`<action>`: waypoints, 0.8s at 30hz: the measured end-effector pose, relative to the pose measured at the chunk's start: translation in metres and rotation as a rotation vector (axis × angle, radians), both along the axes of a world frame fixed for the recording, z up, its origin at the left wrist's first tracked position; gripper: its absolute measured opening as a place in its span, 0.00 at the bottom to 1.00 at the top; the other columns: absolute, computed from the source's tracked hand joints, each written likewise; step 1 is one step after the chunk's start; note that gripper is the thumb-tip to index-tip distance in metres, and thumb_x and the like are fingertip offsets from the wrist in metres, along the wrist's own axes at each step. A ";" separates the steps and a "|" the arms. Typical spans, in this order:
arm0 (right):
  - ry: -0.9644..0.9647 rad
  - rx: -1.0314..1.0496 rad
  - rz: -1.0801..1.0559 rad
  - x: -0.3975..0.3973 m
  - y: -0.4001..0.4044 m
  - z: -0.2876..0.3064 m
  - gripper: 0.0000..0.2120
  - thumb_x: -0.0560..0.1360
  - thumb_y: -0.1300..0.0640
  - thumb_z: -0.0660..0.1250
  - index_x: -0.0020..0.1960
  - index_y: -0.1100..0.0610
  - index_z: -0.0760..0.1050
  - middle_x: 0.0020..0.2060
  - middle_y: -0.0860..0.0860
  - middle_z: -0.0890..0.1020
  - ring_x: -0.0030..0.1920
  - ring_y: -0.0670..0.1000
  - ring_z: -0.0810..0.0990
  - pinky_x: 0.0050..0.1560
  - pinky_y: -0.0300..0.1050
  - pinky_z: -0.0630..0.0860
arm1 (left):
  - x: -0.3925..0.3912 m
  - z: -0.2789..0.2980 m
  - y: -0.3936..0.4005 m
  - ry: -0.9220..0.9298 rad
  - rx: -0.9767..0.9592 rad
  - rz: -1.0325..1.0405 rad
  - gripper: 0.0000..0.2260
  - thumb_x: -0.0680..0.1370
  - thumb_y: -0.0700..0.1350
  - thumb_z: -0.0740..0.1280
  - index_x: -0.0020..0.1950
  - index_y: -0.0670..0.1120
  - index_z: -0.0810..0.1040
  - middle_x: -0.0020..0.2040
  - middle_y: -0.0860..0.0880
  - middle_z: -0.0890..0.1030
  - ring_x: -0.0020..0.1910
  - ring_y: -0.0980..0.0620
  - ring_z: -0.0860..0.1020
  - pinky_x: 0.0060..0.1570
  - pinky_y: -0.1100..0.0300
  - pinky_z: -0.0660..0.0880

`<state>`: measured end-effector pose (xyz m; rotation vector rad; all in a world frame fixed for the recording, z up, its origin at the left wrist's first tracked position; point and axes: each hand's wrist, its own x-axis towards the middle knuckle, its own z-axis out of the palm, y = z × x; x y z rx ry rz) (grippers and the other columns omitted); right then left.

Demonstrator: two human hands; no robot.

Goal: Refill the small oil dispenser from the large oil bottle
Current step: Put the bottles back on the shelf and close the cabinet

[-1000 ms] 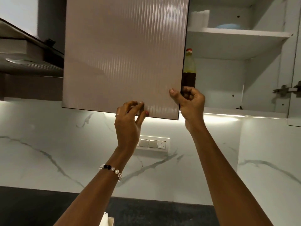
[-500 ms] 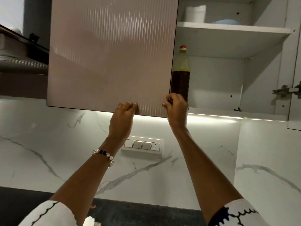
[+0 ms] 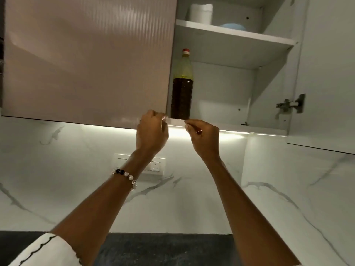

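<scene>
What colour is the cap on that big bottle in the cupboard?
Red, on the large oil bottle; seen in the head view.

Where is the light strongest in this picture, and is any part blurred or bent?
Head view: brightest glow under the cabinet behind both hands; pale sheen on the ribbed door; left hand fingertips slightly smeared; oil bottle fairly sharp; wide-angle lens tilts shelf edges.
</scene>
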<state>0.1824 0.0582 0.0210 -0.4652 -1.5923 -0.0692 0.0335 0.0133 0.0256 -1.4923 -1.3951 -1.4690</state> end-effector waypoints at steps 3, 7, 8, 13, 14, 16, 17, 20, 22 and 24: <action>0.173 -0.052 0.015 0.059 -0.025 -0.002 0.06 0.75 0.59 0.68 0.47 0.60 0.82 0.32 0.53 0.84 0.32 0.49 0.82 0.38 0.54 0.81 | 0.063 0.005 0.008 -0.138 0.030 -0.363 0.09 0.75 0.40 0.67 0.54 0.45 0.83 0.51 0.46 0.83 0.42 0.50 0.81 0.49 0.59 0.76; 0.365 -0.025 -0.108 0.127 -0.067 0.003 0.12 0.76 0.54 0.67 0.40 0.60 0.81 0.26 0.53 0.80 0.28 0.52 0.80 0.35 0.55 0.80 | 0.132 0.007 0.001 -0.229 -0.040 -0.715 0.08 0.77 0.41 0.67 0.54 0.47 0.83 0.46 0.51 0.84 0.34 0.58 0.81 0.39 0.70 0.75; 0.397 -0.013 -0.125 0.141 -0.076 0.004 0.14 0.77 0.53 0.67 0.38 0.61 0.80 0.26 0.54 0.79 0.28 0.53 0.79 0.35 0.55 0.79 | 0.145 0.006 -0.004 -0.239 -0.056 -0.771 0.08 0.77 0.41 0.67 0.54 0.47 0.83 0.43 0.52 0.83 0.33 0.58 0.81 0.37 0.69 0.76; 0.530 0.105 -0.406 0.216 -0.128 0.010 0.16 0.78 0.51 0.65 0.37 0.61 0.79 0.26 0.53 0.79 0.28 0.52 0.79 0.36 0.53 0.79 | 0.231 0.007 -0.026 -0.202 -0.134 -1.027 0.08 0.76 0.41 0.68 0.53 0.47 0.83 0.39 0.53 0.82 0.34 0.58 0.80 0.41 0.70 0.74; 0.528 0.136 -0.480 0.232 -0.138 0.009 0.16 0.78 0.50 0.65 0.37 0.61 0.79 0.26 0.52 0.79 0.28 0.51 0.79 0.36 0.53 0.79 | 0.248 0.007 -0.034 -0.195 -0.148 -1.071 0.08 0.76 0.40 0.68 0.53 0.47 0.83 0.40 0.53 0.82 0.34 0.60 0.78 0.40 0.73 0.72; 0.511 0.234 -0.661 0.258 -0.157 0.008 0.16 0.77 0.50 0.65 0.37 0.60 0.78 0.29 0.51 0.80 0.31 0.51 0.79 0.36 0.50 0.77 | 0.274 0.005 -0.045 -0.176 -0.160 -1.163 0.08 0.76 0.39 0.68 0.53 0.46 0.83 0.40 0.53 0.81 0.35 0.62 0.77 0.40 0.77 0.70; 0.487 0.307 -0.781 0.271 -0.167 0.008 0.15 0.77 0.51 0.66 0.37 0.60 0.78 0.31 0.51 0.80 0.33 0.53 0.78 0.36 0.48 0.75 | 0.286 0.004 -0.050 -0.161 -0.164 -1.199 0.09 0.76 0.39 0.68 0.54 0.46 0.83 0.39 0.53 0.81 0.36 0.62 0.77 0.40 0.78 0.69; 0.465 0.438 -1.186 0.311 -0.188 0.005 0.08 0.75 0.54 0.68 0.46 0.58 0.79 0.42 0.55 0.80 0.46 0.57 0.75 0.46 0.42 0.67 | 0.314 -0.001 -0.065 -0.101 -0.168 -1.267 0.09 0.76 0.38 0.68 0.55 0.45 0.83 0.41 0.52 0.82 0.37 0.63 0.77 0.41 0.79 0.68; 0.568 0.303 -1.376 0.336 -0.200 0.004 0.13 0.72 0.54 0.69 0.55 0.55 0.77 0.53 0.57 0.76 0.55 0.58 0.71 0.51 0.46 0.65 | 0.329 -0.004 -0.072 -0.080 -0.186 -1.304 0.09 0.76 0.39 0.68 0.55 0.45 0.83 0.42 0.52 0.82 0.37 0.63 0.77 0.40 0.79 0.68; 0.593 0.123 -1.408 0.354 -0.208 0.002 0.20 0.71 0.55 0.70 0.61 0.56 0.72 0.59 0.58 0.73 0.60 0.59 0.69 0.57 0.51 0.67 | 0.341 -0.006 -0.077 -0.080 -0.213 -1.331 0.09 0.76 0.39 0.68 0.55 0.46 0.83 0.43 0.51 0.83 0.37 0.61 0.77 0.40 0.80 0.68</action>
